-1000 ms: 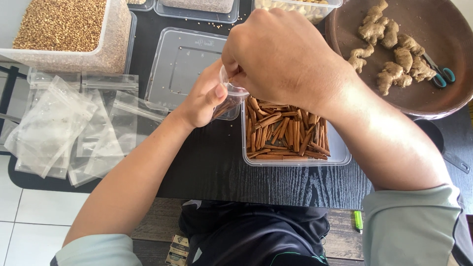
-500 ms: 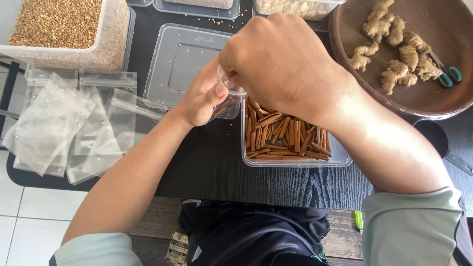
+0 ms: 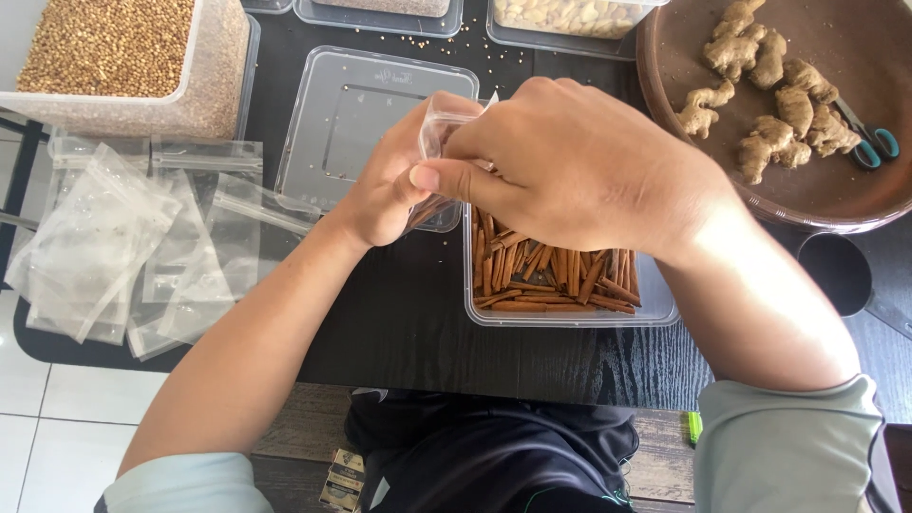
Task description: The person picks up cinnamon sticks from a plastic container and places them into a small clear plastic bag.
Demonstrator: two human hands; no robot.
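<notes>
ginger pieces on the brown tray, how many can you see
About 7, all on the round brown tray at top right: two at the top, one lower left, two in the middle, one at bottom, one by the scissors. They overlap, so some may be hidden.

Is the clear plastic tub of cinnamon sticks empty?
No, the clear plastic tub holds many brown cinnamon sticks lying in its bottom.
</notes>
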